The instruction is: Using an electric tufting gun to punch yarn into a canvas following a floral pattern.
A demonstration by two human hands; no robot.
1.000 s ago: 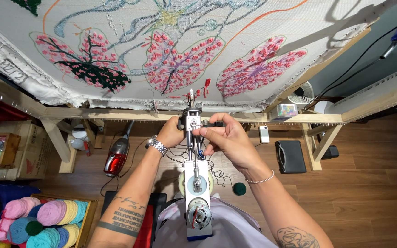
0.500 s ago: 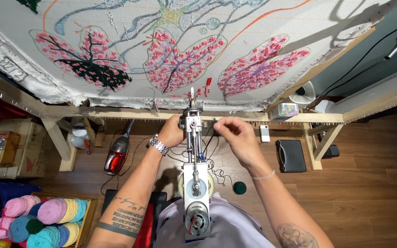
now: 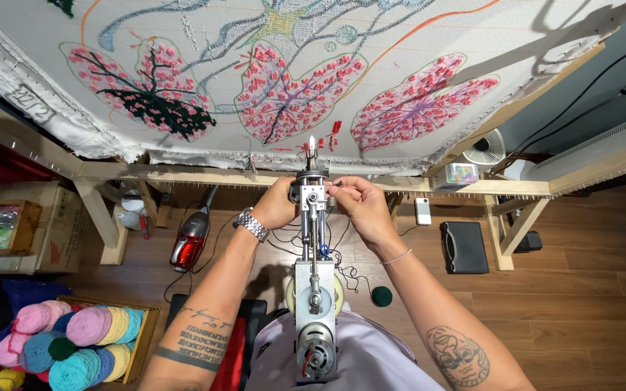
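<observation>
I hold the tufting gun (image 3: 315,289) upright in front of me, its needle tip close under the stretched cloth (image 3: 291,80). My left hand (image 3: 277,204) wraps the gun's head; my right hand (image 3: 360,206) pinches something thin at the tip, likely yarn, though I cannot tell for sure. On the cloth, three pink leaves look largely filled, while the outlined stems above remain mostly bare. Threading seems unfinished, so no tufting is under way now.
</observation>
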